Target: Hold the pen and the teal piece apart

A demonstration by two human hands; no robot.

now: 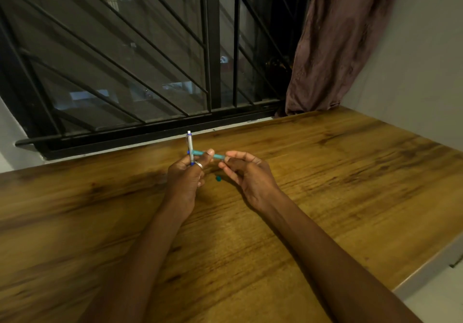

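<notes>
The teal pen (210, 155) lies level above the counter (325, 172), spanning my two hands. It looks light, stiff and slick, so I'd grip near its ends. My left hand (186, 177) curls round its left part, also holding a silver pen (190, 147) upright. My right hand (246, 174) pinches its right tip. A small teal cap (218, 178) rests below, between them.

Above the table (325, 172), near its far edge, the left hand (184, 179) holds an upright pen (190, 144); the right hand (246, 174) is just beside it, a small cap (218, 178) on the table between them.
</notes>
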